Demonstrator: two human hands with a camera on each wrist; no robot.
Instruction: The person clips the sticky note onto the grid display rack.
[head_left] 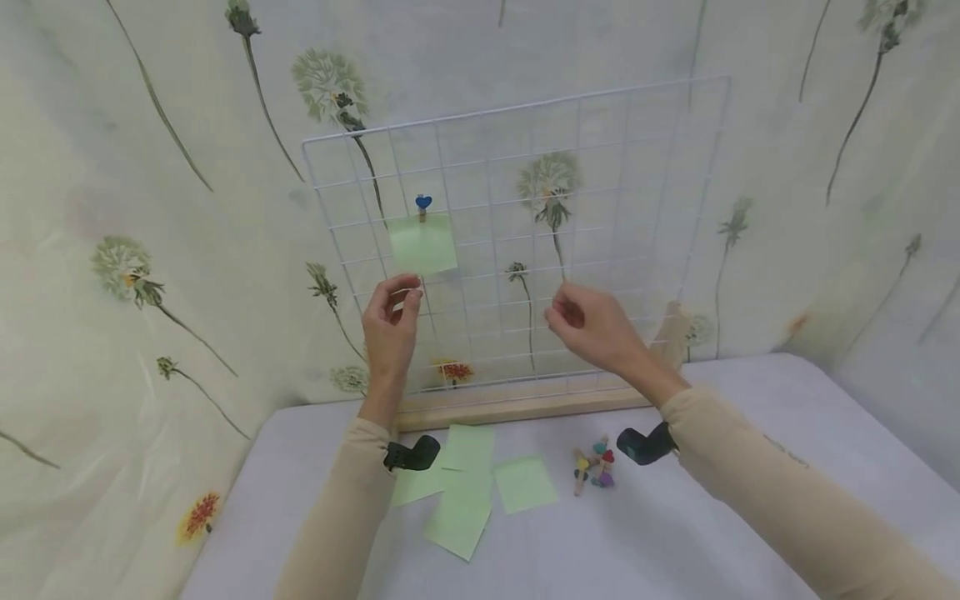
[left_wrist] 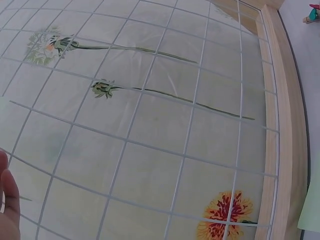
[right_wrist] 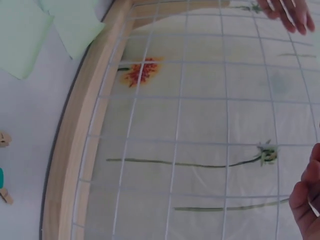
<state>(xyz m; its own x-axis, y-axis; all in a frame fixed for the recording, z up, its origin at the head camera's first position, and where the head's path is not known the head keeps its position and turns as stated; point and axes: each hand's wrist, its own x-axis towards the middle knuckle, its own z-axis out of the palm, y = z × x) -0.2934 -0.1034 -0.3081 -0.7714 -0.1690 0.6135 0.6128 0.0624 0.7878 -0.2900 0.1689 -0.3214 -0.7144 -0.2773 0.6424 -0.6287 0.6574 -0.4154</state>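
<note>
A pale green paper note (head_left: pixel 427 247) hangs on the upper left of a white wire grid panel (head_left: pixel 517 110), held by a wooden clothespin with a blue heart (head_left: pixel 423 205). My left hand (head_left: pixel 390 321) is just under the note's lower edge, its fingers loosely bent. Farther right, my right hand (head_left: pixel 596 327) hovers in front of the grid, fingers loosely curled with nothing visible in them. The left wrist view catches only fingertips (left_wrist: pixel 10 192) at its left edge. Bent right fingers (right_wrist: pixel 306 192) appear at the right wrist view's right edge.
Several green notes (head_left: pixel 459 517) lie overlapping on the white table (head_left: pixel 540 558), with one note (head_left: pixel 525 483) beside them. To their right is a small pile of heart clothespins (head_left: pixel 595 467). The grid stands in a wooden base (head_left: pixel 517 408) before a flower-printed cloth (head_left: pixel 465 50).
</note>
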